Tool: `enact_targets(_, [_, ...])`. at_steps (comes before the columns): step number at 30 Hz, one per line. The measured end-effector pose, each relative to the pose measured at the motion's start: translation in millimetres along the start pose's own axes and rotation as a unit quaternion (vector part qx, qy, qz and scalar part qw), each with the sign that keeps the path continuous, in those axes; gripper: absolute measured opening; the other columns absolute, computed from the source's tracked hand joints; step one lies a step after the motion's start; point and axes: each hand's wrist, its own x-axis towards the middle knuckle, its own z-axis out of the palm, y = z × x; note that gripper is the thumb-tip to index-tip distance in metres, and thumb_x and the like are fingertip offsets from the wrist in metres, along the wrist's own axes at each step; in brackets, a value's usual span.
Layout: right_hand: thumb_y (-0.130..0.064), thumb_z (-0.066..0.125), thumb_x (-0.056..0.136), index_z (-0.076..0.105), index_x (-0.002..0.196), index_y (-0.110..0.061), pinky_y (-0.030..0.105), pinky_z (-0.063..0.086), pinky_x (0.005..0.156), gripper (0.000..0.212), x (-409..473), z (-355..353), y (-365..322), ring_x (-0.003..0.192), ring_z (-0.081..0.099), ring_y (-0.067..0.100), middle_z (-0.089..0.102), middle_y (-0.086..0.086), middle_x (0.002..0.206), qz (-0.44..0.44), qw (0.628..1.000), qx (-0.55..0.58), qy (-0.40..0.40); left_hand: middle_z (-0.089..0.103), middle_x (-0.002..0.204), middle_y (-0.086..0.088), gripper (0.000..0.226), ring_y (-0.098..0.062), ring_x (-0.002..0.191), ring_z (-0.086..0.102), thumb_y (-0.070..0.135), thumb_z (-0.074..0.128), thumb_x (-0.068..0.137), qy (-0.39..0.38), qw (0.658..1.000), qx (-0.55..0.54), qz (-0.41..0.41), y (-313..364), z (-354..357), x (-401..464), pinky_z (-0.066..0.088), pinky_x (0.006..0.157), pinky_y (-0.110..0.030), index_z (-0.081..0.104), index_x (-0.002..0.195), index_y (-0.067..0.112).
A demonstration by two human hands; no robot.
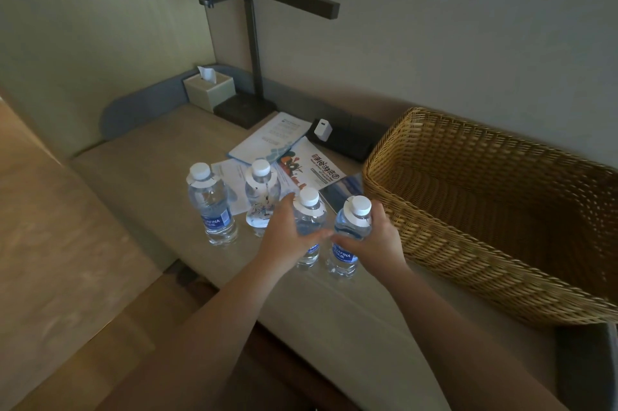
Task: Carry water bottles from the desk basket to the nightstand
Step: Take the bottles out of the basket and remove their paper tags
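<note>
Four water bottles [214, 206] upright on desk [140, 156], left hand [287, 233] and right hand [374, 240] each gripping one (basket [468, 243] beside)

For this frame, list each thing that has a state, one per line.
Wicker basket: empty, on the desk.
Far-left bottle: upright, capped, free.
Second bottle: upright, capped, free.
Third bottle: upright, capped, gripped by left hand.
Rightmost bottle: upright, capped, gripped by right hand.
Desk lamp: off.
Tissue box: tissue sticking out.

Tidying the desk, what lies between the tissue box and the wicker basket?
Head view: the lamp base, leaflets and a white charger.
</note>
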Motion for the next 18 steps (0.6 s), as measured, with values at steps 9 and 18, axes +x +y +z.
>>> enact_targets(9, [-0.042, 0.082, 0.063, 0.033, 0.140, -0.033, 0.026, 0.039, 0.090, 0.092, -11.3, -26.9, 9.8, 0.120, 0.048, 0.008, 0.051, -0.013, 0.132, -0.040, 0.998, -0.004, -0.040, 0.060, 0.112, -0.003, 0.040, -0.009, 0.105, 0.056, 0.022, 0.069, 0.087, 0.030, 0.970, 0.045, 0.237, 52.9, 14.0, -43.0, 0.050, 0.086, -0.031, 0.058, 0.122, 0.007])
enact_targets(18, [-0.044, 0.058, 0.090, 0.053, 0.130, -0.030, 0.021, 0.043, 0.089, 0.042, -2.3, -41.6, -7.6, 0.113, 0.053, 0.003, 0.059, -0.016, 0.122, -0.057, 0.997, 0.037, -0.038, 0.062, 0.114, -0.007, 0.041, -0.014, 0.105, 0.056, 0.015, 0.069, 0.087, 0.051, 0.992, 0.025, 0.115, 52.8, 47.3, -40.9, 0.045, 0.085, -0.022, 0.056, 0.124, 0.006])
